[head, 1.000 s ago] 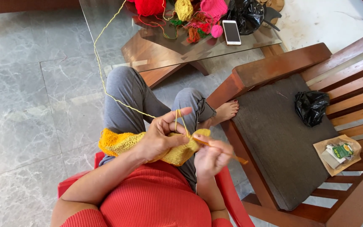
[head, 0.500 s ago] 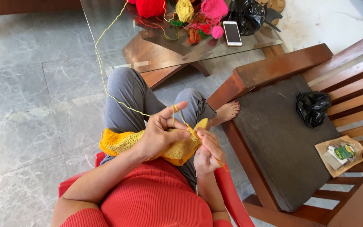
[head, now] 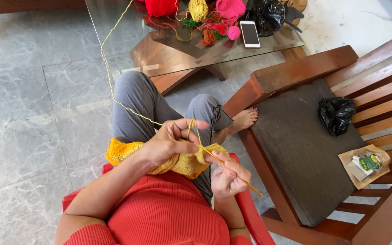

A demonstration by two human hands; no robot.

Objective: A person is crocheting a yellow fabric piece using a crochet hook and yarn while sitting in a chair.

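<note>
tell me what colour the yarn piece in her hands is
Yellow; the crocheted piece shows best in the head view.

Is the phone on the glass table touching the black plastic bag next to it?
Apart. The head view shows a strip of bare glass between the phone and the black plastic bag on the glass table.

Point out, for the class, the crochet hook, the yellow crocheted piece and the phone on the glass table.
crochet hook [head: 232, 170], head view: middle of its thin shaft, near the right hand.
yellow crocheted piece [head: 187, 164], head view: knitted fabric below the left hand.
phone [head: 250, 34], head view: centre of its dark screen.
</note>
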